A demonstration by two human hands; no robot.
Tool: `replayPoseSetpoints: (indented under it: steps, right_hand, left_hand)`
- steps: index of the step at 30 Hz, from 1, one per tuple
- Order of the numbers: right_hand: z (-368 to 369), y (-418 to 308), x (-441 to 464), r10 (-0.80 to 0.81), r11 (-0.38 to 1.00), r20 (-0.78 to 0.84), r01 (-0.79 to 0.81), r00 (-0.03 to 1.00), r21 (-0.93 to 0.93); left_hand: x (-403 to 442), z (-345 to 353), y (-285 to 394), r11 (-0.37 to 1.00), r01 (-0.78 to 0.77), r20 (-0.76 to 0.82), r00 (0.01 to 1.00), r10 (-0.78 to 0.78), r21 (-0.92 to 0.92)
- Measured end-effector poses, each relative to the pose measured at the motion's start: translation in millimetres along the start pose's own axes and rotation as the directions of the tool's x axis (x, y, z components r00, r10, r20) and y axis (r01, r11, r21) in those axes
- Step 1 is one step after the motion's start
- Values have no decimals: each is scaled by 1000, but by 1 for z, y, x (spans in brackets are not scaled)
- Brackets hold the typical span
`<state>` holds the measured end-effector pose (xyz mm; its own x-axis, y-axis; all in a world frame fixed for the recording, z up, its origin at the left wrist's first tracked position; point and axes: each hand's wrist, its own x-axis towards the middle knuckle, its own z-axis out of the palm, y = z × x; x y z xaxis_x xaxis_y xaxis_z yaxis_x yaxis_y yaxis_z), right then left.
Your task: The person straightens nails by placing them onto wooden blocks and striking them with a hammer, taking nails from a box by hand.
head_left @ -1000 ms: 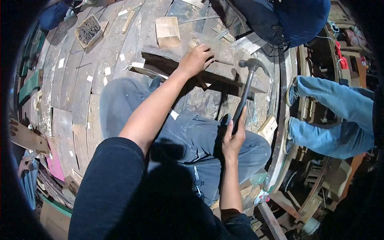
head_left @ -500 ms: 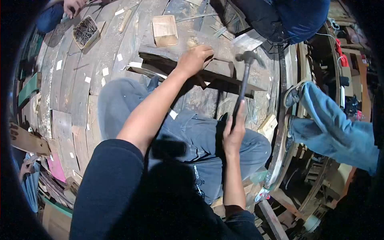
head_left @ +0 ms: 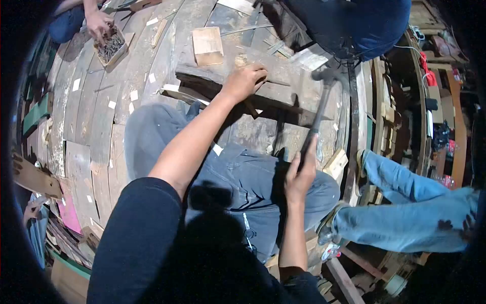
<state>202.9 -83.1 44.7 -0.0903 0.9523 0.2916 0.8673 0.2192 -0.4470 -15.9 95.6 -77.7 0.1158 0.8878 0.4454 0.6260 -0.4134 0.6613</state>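
Observation:
My right hand (head_left: 299, 177) grips a claw hammer (head_left: 319, 114) by the lower handle, its blurred head raised up and to the right. My left hand (head_left: 245, 82) rests at the wooden beam (head_left: 296, 97) in front of my crossed legs. Its fingers are curled in a pinch; whatever sits between them is hidden. Just right of those fingertips a thin dark line shows on the wood, perhaps a shadow. Beyond the beam lies a pale wooden block (head_left: 207, 45).
A co-worker's hand (head_left: 99, 24) reaches into a box of nails (head_left: 112, 50) at upper left. Another person sits at the top, in dark clothing (head_left: 374, 23). Jeans-clad legs (head_left: 400, 223) cross at right, near the platform edge. Paper scraps and wood offcuts lie around.
The hammer has swung a little to the right with my right hand. At upper left, the co-worker's hand has moved into the nail box. The jeans-clad legs at right have stepped closer.

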Motion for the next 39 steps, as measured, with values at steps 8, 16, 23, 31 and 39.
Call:
replayPoseSetpoints:
  steps: [8,16,23,31,39]
  right_hand:
    - [4,-6,6,-178,961,-126,145,976,-235]
    - [-10,-22,10,88,990,-152,-69,984,126]
    - [25,5,-14,83,992,161,-96,984,79]
    - [3,-14,1,-63,997,-90,66,994,27]
    - [-3,-14,5,-48,998,-69,50,996,28]
  left_hand:
    - [1,0,3,999,2,-17,1000,-1,38]
    - [0,1,1,999,19,9,1000,-20,37]
    - [1,6,-3,998,10,-4,1000,-10,61]
    - [1,2,2,995,20,35,999,-24,101]
    - [-3,4,-1,998,13,11,1000,-14,57]
